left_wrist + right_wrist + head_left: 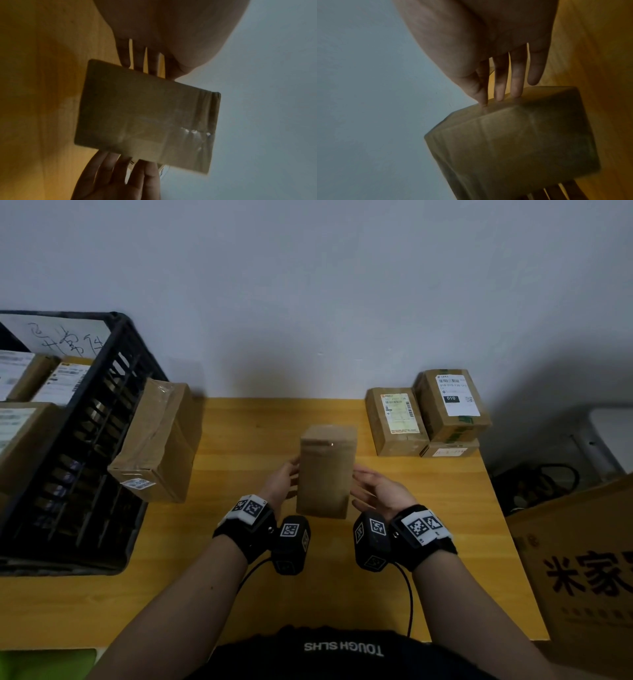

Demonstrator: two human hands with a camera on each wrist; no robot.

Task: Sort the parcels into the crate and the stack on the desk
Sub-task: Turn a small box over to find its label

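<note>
Both hands (329,491) press straight-fingered on the upright parcel (327,470) mid-desk (239,542).

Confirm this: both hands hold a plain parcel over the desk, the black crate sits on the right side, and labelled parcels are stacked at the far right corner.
One detail is wrong: the black crate sits on the left side of the desk, as the head view shows. The rest stands: the left hand and right hand hold the plain parcel, and the labelled parcels are stacked at the far right corner.
</note>
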